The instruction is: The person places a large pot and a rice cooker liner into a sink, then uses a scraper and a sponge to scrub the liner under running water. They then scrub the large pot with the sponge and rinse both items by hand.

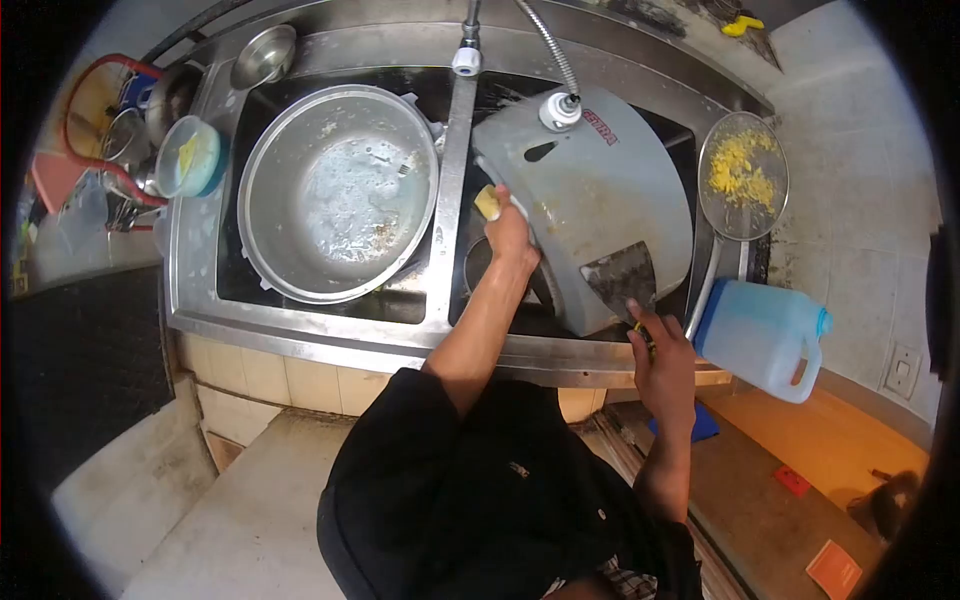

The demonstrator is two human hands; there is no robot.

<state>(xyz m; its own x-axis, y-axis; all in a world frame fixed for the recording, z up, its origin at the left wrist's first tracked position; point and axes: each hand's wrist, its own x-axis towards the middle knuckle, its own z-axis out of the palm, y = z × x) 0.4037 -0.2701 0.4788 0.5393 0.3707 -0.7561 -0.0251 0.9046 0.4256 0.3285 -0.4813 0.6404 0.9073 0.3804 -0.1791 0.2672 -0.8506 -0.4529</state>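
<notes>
A large grey curved metal cover (590, 190) with red lettering and a dark oval hole lies tilted over the right sink basin. My left hand (508, 238) is closed at the cover's left edge, with a yellow sponge (487, 203) at its fingers. The wide, stained blade of a scraper (622, 278) overlaps the lower right part of the cover. My right hand (664, 362) is wrapped round the scraper's handle. Wet spots and smears mark the cover's surface.
A big wet aluminium pot (340, 195) fills the left basin. Above the cover hangs a white spray head (560, 110). To the right are a strainer (743, 140) with yellow scraps and a blue-liquid jug (760, 335). A tub (188, 160) and steel bowl (264, 57) sit left.
</notes>
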